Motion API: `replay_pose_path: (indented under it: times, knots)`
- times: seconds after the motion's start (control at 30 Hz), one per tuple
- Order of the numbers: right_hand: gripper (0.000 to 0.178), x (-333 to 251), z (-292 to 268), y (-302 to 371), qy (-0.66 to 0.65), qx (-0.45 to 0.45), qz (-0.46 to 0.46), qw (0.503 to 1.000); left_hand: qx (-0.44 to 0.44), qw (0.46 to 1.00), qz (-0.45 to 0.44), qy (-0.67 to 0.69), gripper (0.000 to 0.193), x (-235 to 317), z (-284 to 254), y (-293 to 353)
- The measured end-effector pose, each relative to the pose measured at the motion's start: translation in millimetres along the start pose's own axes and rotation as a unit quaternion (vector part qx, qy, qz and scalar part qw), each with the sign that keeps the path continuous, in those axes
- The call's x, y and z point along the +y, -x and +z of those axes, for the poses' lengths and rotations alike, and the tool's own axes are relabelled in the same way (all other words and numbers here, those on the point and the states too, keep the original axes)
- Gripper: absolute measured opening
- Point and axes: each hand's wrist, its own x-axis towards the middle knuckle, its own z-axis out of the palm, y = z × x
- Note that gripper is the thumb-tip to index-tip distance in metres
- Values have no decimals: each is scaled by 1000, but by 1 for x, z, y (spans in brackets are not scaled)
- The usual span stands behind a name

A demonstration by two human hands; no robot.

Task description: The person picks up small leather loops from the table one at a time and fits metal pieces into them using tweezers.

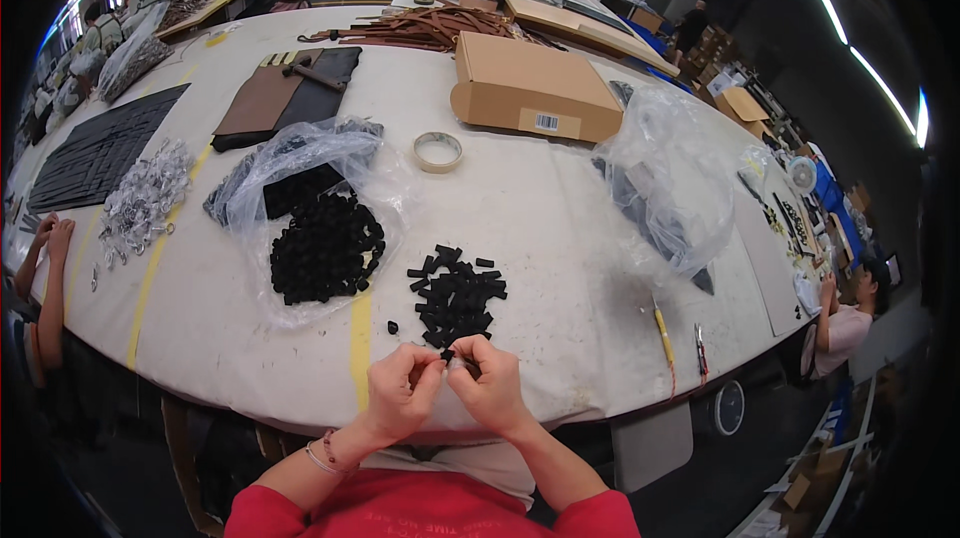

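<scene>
My left hand [402, 390] and my right hand [489, 384] meet at the table's near edge, fingertips pinched close together. Between them shows a small black piece [448, 354], partly covered by my fingers. Just beyond lies a loose pile of short black strip pieces [455, 298], with one dark curled piece [392, 328] apart on its left. Farther left, a clear plastic bag [265, 273] lies open around a heap of small black rolled pieces [325, 248].
A tape roll [437, 152] and a cardboard box [535, 88] lie farther back. On the right are a plastic bag [670, 178], a yellow-handled tool [664, 334] and a red-handled tool [701, 353]. Metal clasps [148, 193] are heaped at left. Other people sit at both sides.
</scene>
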Motion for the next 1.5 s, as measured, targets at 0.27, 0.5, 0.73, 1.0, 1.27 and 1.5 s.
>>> replay_pose_path:
  times: [0.27,0.5,0.73,1.0,1.27,1.5]
  knots:
    - [14,6,1,2,174,19,-205,963,-80,811,-405,414,11,8,-14,-15]
    - [9,3,0,10,-21,-14,3,1000,-174,882,-325,293,10,10,-18,-13]
    - [11,2,-21,-14,-318,-176,254,896,-191,860,-371,295,6,11,-21,-14]
    - [14,7,-18,-16,-382,-210,313,843,-155,885,-335,282,4,9,-24,-6]
    - [18,31,-17,-10,-491,-314,223,781,-172,884,-342,269,4,13,-31,-13]
    - [17,16,-16,-14,-413,-262,311,815,-149,924,-260,237,3,9,-31,-7]
